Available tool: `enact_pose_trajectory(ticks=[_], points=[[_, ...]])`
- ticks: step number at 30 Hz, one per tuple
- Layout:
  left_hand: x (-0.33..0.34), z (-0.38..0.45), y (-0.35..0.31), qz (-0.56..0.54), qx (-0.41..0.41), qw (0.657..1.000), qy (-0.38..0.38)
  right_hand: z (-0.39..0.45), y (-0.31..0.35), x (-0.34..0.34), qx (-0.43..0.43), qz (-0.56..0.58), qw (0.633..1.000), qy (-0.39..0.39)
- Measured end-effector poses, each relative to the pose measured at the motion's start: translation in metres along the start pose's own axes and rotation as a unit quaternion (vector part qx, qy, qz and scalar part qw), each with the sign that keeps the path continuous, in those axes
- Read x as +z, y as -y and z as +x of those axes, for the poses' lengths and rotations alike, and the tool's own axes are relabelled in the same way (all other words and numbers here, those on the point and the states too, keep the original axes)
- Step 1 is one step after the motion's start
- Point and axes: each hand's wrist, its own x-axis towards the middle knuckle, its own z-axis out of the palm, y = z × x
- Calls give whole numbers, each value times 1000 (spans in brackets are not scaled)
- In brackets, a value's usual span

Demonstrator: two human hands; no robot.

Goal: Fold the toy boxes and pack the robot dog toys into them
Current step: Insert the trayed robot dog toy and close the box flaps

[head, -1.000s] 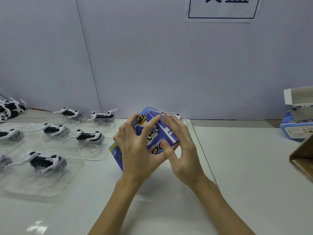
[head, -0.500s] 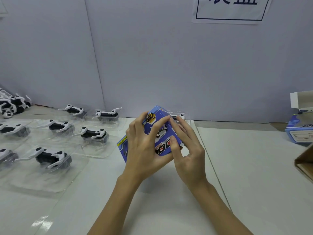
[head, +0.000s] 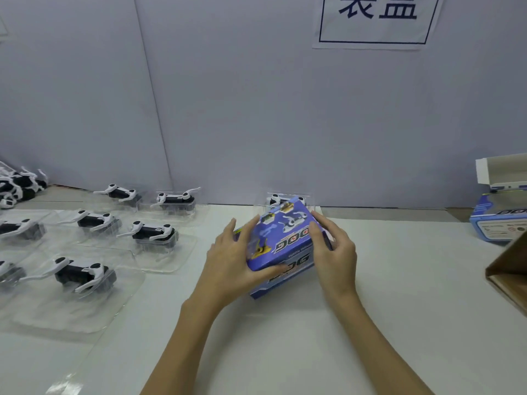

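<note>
The blue toy box (head: 281,240) sits between both hands at the centre of the white table (head: 399,280), tilted, its printed face turned up toward the camera and its lower near corner apparently at the table surface. Its long axis runs roughly left to right, rising slightly toward the far right corner. The left hand (head: 228,260) grips the left end, fingers curled up its side and thumb along the lower front edge. The right hand (head: 333,252) holds the right end, fingers wrapped over the top right edge. Neither hand is nearer; the box is held equally between them.

Just behind the box lies a robot dog toy (head: 275,199) in its clear blister tray, partly hidden. More trayed robot dogs (head: 154,233) lie well apart on the left. An open toy box (head: 502,212) stands at the far right, with a brown carton (head: 510,275) in front of it. Any rotation or set-down appears unobstructed nearside; the tray behind limits travel away from the person.
</note>
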Motion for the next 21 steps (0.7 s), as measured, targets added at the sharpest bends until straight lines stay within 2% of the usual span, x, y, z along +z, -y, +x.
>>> enact_pose_trajectory(ticks=[2,5,8,10,11,14,17,19,21], points=[[4,1,4,-61,-31,998,8,6,-7,-4,46,-2,999,-1],[13,2,5,-69,-22,997,-11,9,-15,-8,59,-9,998,-7],[18,1,7,-84,-26,995,-42,11,-15,-12,66,10,997,33],[18,2,8,-128,-44,989,-60,11,-13,-12,39,-3,996,80],[16,3,7,-170,-60,981,-66,10,-13,-12,-1,-38,995,97],[4,9,12,-320,-136,933,-90,9,-11,-12,-114,-165,966,165],[-10,13,20,-436,-217,866,-111,11,-7,-17,-162,-203,939,227],[-15,14,26,-464,-240,844,-118,14,-5,-20,-207,-245,918,233],[-18,14,30,-479,-241,838,-101,16,-3,-22,-228,-243,916,221]])
